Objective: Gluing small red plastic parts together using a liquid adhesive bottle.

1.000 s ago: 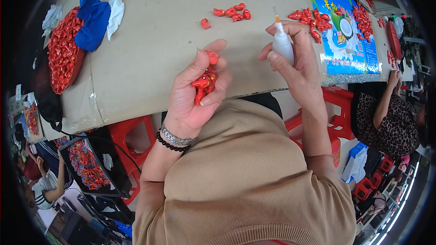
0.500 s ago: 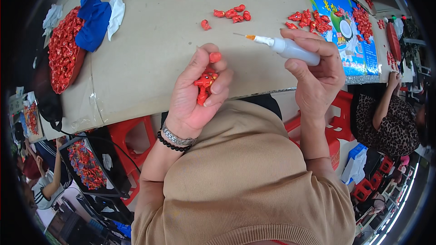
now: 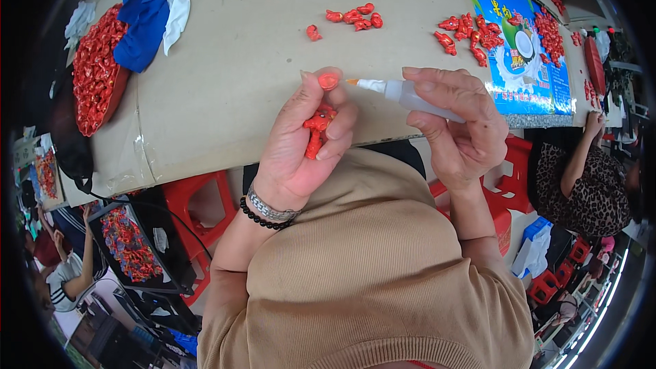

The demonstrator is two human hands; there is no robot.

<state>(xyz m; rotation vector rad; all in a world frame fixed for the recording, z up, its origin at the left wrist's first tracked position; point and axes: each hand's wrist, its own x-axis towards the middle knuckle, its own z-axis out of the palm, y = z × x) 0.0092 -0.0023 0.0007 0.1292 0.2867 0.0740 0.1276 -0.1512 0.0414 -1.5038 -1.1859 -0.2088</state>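
My left hand (image 3: 290, 140) is closed palm-up over the near edge of the table. Between its thumb and forefinger it pinches a small red rounded piece (image 3: 329, 82), a hollow-looking face turned up. Its other fingers curl round a small glossy red figurine (image 3: 317, 131) with gold details. My right hand (image 3: 471, 123) grips a translucent white squeeze bottle (image 3: 417, 100), tilted nearly level. The bottle's orange-based nozzle points left at the red piece; whether its thin needle touches the piece is too fine to tell.
On the table (image 3: 239, 61) lie several loose red pieces (image 3: 355, 18), with more on a blue printed sheet (image 3: 502, 82) at right. A heaped red tray (image 3: 99, 75), a blue cloth (image 3: 142, 31) and a white cloth (image 3: 176, 15) are at left. Red stools (image 3: 198, 208) stand below; people work at both sides.
My right hand has moved left, bringing the bottle's nozzle up to the red piece. My left hand has shifted slightly right and turned the piece so its hollow-looking face shows.
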